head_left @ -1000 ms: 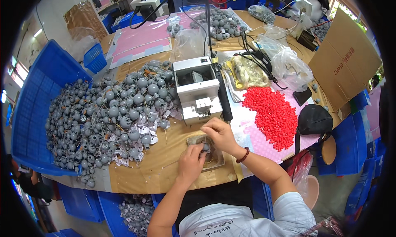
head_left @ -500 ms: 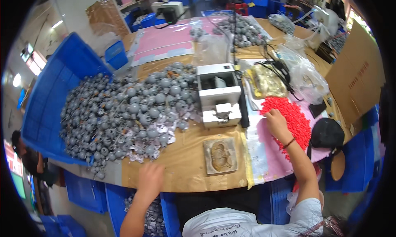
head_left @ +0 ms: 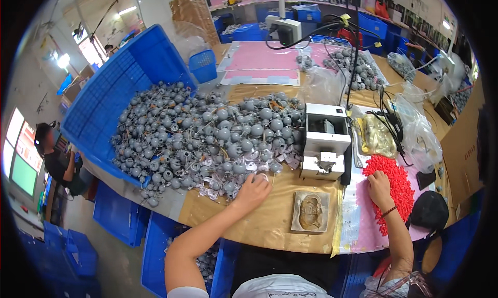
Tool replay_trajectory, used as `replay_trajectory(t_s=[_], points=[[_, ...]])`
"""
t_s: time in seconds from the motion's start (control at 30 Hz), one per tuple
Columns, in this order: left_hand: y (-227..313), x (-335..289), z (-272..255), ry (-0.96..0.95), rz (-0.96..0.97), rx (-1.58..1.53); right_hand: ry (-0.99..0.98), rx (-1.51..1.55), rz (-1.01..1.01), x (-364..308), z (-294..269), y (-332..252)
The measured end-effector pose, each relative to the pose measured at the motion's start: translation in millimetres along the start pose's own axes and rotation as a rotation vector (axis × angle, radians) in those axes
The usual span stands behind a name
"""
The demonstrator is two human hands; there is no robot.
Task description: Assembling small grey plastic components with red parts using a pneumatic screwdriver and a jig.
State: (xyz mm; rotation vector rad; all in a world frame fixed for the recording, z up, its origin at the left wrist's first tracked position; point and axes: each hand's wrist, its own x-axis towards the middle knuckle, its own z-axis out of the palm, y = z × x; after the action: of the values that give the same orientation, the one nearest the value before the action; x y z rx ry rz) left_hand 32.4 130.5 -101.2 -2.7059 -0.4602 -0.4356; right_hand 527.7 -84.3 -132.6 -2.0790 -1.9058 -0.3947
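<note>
My left hand [head_left: 253, 191] reaches to the front edge of a heap of grey ball-shaped parts [head_left: 223, 135] with thin wires. Its fingers are closed at a small whitish piece by the fingertips, too small to name. At the left side of a pile of small red pieces [head_left: 399, 186], my right hand [head_left: 380, 188] has its fingers bent together; whatever is between them is hidden. Between the hands lies a square metal mould [head_left: 310, 211] with a rounded hollow. Behind it stands a white box-shaped device [head_left: 326, 142] with an open top.
A tipped blue crate [head_left: 124, 75] stands behind the heap at left. Clear plastic bags [head_left: 415, 127] and black cables lie at right, near a black round item [head_left: 429, 210]. A cardboard sheet [head_left: 464, 153] borders the right side. Another person [head_left: 59, 160] stands far left.
My left hand has moved right and forward from the table's front edge to the heap, and its fingers have closed. My right hand stays at the red pile. The view has shifted.
</note>
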Motion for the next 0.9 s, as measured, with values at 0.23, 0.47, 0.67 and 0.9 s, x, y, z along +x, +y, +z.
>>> replay_trajectory(t_s=[0.23,0.47,0.67,0.9], points=[[12.9,-10.5,-3.6,0.075,-0.184,-0.040,0.091,0.558,0.240,1.2,-23.2,-28.9],[11.0,-0.3,14.0,-0.059,-0.211,-0.100,-0.014,0.929,0.324,-14.9,-41.7,-86.4],[19.1,-5.6,-6.7,0.068,-0.341,-0.061,-0.104,1.073,0.395,-21.7,-60.9,-113.3],[13.6,-13.1,-7.6,0.033,-0.318,-0.099,-0.182,1.118,0.328,-28.8,-56.6,-141.6]])
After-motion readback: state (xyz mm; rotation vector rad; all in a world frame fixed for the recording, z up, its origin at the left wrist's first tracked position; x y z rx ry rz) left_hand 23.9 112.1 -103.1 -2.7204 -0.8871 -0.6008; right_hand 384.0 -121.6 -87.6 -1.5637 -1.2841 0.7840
